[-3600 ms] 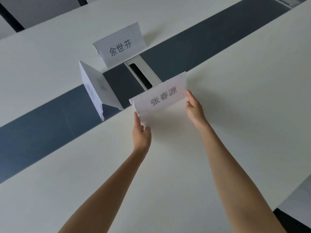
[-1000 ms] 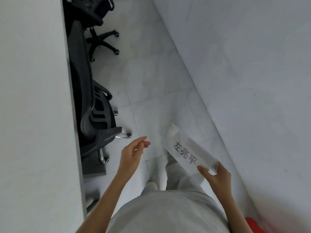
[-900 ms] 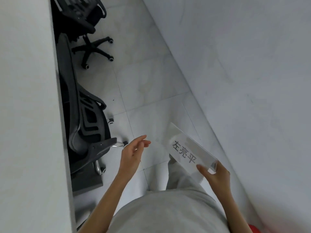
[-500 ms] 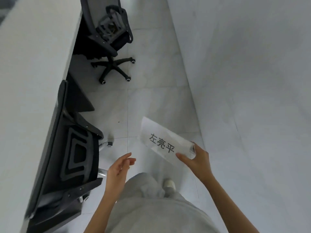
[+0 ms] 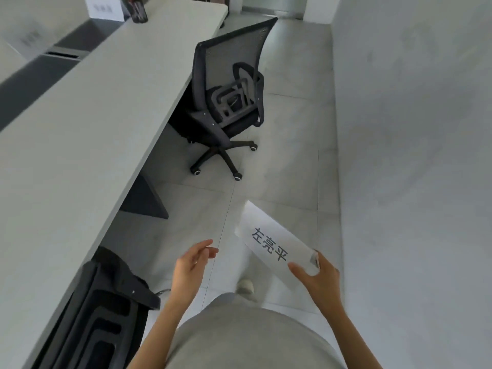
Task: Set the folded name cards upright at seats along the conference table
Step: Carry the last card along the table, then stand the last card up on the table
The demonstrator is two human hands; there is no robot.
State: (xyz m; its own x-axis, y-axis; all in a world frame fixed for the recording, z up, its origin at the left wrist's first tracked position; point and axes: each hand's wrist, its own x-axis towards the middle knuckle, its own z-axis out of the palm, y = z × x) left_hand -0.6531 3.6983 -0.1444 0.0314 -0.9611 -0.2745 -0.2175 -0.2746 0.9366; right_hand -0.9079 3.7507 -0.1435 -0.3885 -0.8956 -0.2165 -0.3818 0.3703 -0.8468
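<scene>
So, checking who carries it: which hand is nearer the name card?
Right. The right hand grips the name card at its near end; the left hand hangs open, apart to its left.

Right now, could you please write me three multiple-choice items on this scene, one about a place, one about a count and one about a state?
1. Where is the name card with the dark print?
A. standing on the table
B. in the right hand, over the floor
C. on a chair seat

2. How many office chairs show?
A. two
B. four
C. none

3. What is the left hand doing?
A. pinching the card
B. pressing on the table
C. open and holding nothing

Answers:
1 B: the right hand grips the card's near end above the floor.
2 A: one chair stands ahead and another sits at the table beside the person.
3 C: its fingers are spread and nothing is between them.
</scene>
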